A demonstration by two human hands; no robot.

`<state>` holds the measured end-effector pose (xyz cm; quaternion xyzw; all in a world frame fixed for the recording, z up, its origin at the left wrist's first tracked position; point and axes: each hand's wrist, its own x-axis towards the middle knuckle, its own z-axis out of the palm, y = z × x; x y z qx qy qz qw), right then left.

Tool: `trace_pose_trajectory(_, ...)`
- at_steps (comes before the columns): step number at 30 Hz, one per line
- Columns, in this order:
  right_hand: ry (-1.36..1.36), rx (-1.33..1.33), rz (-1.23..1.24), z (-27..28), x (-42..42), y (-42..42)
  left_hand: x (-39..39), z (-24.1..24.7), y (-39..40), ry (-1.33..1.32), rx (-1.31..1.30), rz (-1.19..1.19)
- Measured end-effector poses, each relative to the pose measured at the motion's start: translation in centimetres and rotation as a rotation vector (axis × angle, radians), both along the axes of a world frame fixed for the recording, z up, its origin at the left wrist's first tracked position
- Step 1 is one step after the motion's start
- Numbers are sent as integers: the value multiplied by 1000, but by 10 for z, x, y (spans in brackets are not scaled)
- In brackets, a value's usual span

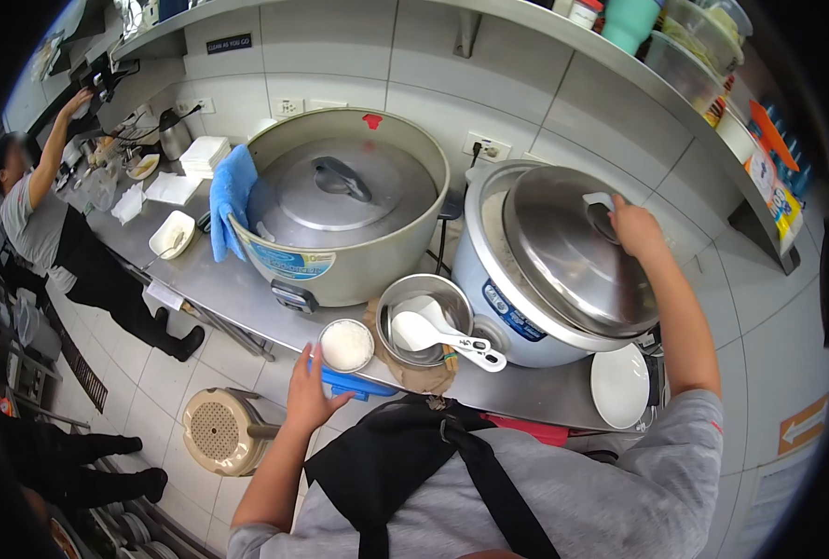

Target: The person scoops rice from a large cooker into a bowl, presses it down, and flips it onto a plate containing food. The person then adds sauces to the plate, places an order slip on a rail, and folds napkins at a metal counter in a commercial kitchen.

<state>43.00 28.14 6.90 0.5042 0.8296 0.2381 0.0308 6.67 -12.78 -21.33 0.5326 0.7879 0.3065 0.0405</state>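
Observation:
My right hand (pixel 636 225) grips the handle of a steel lid (pixel 568 244). The lid sits tilted over a light-blue rice cooker (pixel 488 279), leaving a crescent of white rice (pixel 496 222) visible at its left side. My left hand (pixel 311 397) has its fingers spread beside a small bowl of white rice (pixel 346 346) at the counter's front edge. Its fingertips are close to the bowl's rim; whether they touch it I cannot tell. Between bowl and cooker stands a steel pot (pixel 426 285) holding two white rice paddles (pixel 414 331), their handles resting over its rim.
A large lidded rice cooker (pixel 358 272) stands behind the bowl, a blue cloth (pixel 229 202) over its rim. A white plate (pixel 620 386) lies right on the steel counter (pixel 526 395). A shelf (pixel 526 21) overhangs. A stool (pixel 218 430) and a co-worker (pixel 72 230) are left.

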Motion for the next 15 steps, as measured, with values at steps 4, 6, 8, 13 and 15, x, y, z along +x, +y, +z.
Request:
trace_pose_trajectory(4, 72, -23, -6, -2, -25, -2, -1, 22, 49, 228, -325, -51)
trace_pose_trajectory(6, 80, -39, 1, -2, -42, -5, -7, 23, 64, 300, -488, -49)
trace_pose_trajectory(8, 80, -52, -23, -7, -43, -2, -9, 30, 76, 278, -544, -60)
trace_pose_trajectory(13, 123, -26, -63, -17, -42, -5, -12, 25, 85, 207, -544, -106)
trace_pose_trajectory(15, 105, -6, -96, -18, -49, -5, -14, 24, 84, 179, -525, -112)
